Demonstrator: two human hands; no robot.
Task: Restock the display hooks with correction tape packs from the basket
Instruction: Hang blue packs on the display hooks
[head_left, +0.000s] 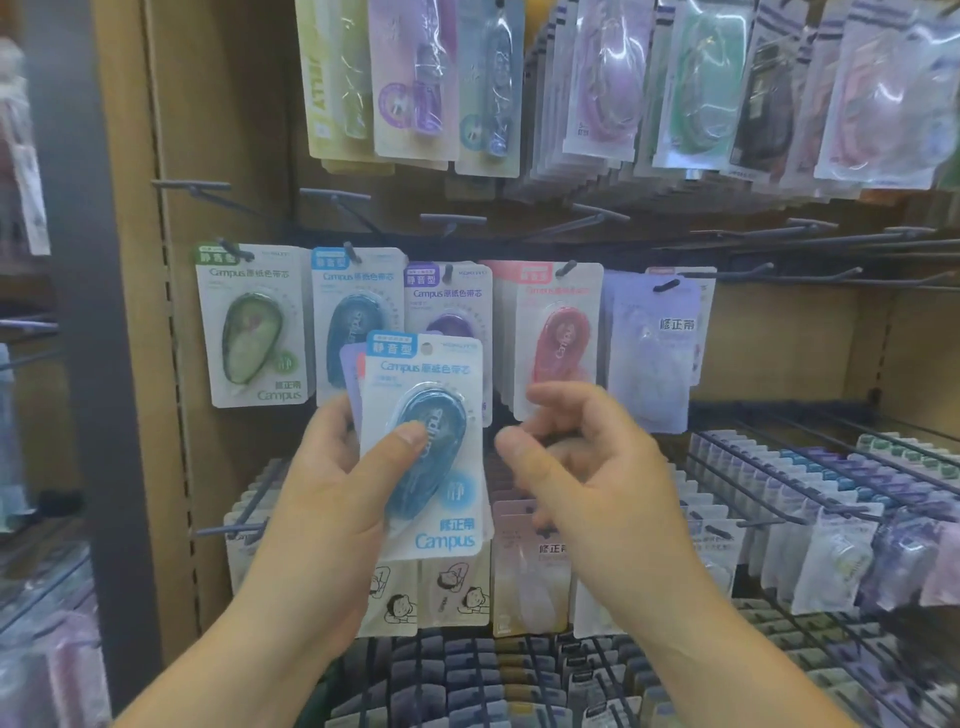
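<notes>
Five hooks across the middle row of the display board (234, 130) already carry correction tape: one green pack (254, 325) nearest the left edge, then one hung blue pack (353, 306), one purple pack (449, 301), a red bunch (558, 332) several deep and a lilac bunch (649, 353). Several long prongs (831, 244) toward the right edge carry nothing, so the restocking looks partway done. The left hand (332, 499) grips a fanned stack just in front of the blue and purple hooks, thumb pressed on the front blue pack (423, 447). Edges of at least two more cards show behind it, the exact count hidden. The right hand (587, 467) hovers beside the stack, below the red bunch, fingers loosely curled and apparently empty, though blurred. None of the held packs is yet on a hook; the basket is out of view.
</notes>
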